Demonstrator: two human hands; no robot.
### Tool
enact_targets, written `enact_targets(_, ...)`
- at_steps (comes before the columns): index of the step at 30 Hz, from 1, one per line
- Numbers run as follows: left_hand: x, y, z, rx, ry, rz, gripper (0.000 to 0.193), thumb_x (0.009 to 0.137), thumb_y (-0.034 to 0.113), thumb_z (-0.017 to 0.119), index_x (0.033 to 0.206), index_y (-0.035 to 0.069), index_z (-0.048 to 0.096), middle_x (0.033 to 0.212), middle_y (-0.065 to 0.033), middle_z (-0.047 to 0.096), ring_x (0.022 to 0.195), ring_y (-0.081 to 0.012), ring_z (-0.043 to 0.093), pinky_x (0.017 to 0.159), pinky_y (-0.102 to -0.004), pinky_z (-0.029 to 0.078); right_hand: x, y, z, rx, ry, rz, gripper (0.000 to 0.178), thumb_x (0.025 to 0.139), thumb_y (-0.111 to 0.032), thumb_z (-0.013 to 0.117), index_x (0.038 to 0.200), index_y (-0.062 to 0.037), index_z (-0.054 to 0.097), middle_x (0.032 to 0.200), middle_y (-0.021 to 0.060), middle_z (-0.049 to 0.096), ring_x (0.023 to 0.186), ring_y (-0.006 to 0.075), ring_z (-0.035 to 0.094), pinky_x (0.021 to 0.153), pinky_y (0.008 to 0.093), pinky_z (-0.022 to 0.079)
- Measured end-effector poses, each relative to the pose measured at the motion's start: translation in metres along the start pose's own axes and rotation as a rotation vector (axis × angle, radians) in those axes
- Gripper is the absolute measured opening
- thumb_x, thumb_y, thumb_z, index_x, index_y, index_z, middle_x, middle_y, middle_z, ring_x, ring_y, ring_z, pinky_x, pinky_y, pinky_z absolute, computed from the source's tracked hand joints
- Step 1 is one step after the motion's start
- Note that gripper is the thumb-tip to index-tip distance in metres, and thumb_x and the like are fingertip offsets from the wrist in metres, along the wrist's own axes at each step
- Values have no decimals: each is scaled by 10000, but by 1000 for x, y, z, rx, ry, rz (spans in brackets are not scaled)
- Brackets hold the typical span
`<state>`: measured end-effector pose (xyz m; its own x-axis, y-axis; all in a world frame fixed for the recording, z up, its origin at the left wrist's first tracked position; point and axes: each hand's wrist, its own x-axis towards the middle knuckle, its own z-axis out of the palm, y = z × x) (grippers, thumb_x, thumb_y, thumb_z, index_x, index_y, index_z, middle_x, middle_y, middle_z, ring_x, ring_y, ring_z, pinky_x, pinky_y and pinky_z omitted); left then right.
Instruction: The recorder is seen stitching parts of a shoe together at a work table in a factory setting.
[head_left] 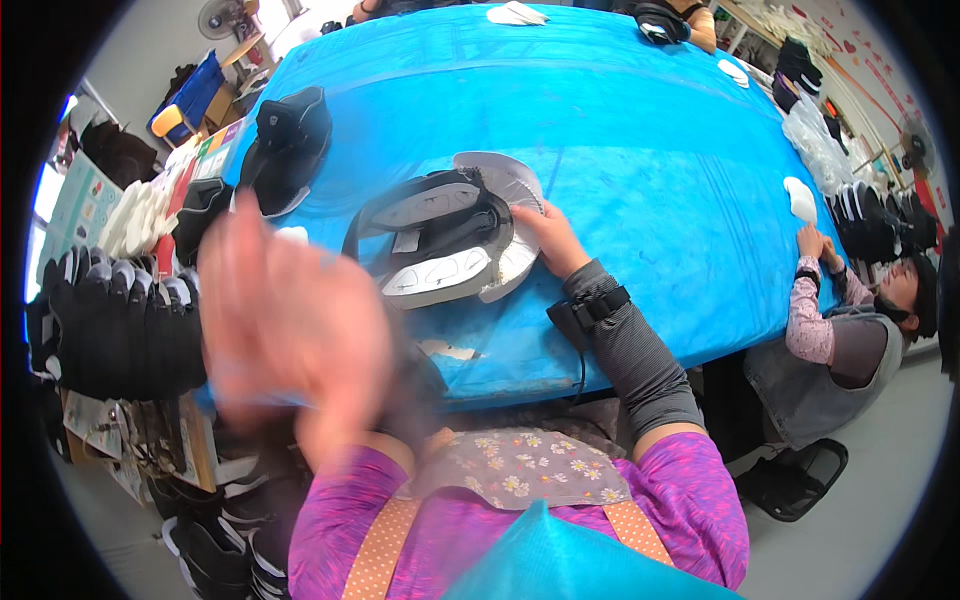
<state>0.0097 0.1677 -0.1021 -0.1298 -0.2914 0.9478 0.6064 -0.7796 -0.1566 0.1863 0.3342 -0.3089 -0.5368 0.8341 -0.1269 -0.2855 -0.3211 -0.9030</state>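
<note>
An upturned black cap [425, 282] with pale lining panels and a white, stitched brim piece lies on the blue-covered table in front of me. My right hand [552, 238] grips its brim edge from the right, thumb on top and the other fingers hidden underneath. My left hand [295, 315] is raised to the left of the cap and apart from it, smeared by motion so its fingers cannot be made out. Beyond it, at the table's left edge, rests another black cap [285, 150]. A small white piece [292, 235] shows just behind my left hand.
Rows of stacked black caps [120, 330] crowd the left side, with more caps [215, 550] lower down. A co-worker [850, 340] sits at the right edge, hands near a white piece [799, 199]. White pieces [517, 14] lie at the table's far end.
</note>
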Motion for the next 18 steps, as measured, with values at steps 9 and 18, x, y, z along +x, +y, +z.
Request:
enact_targets(9, -77, -305, -210, 995, -522, -876, 841, 676, 506, 824, 1225, -62, 535, 1183, -223, 620, 1075, -369, 607, 925, -430, 472, 9, 7, 22, 31, -89, -62, 360, 908, -191, 646, 1199, 14, 591, 1062, 93, 673, 906, 165, 646, 785, 308, 527)
enact_targets(18, -139, -326, -196, 1103, -1018, -976, 1236, 608, 433, 876, 1517, 21, 146, 1464, -217, 408, 1345, -336, 427, 1091, -398, 365, 3, 8, -14, -128, -19, -135, 362, 894, -209, 640, 1182, 10, 621, 1052, 73, 682, 925, 150, 631, 813, 304, 512)
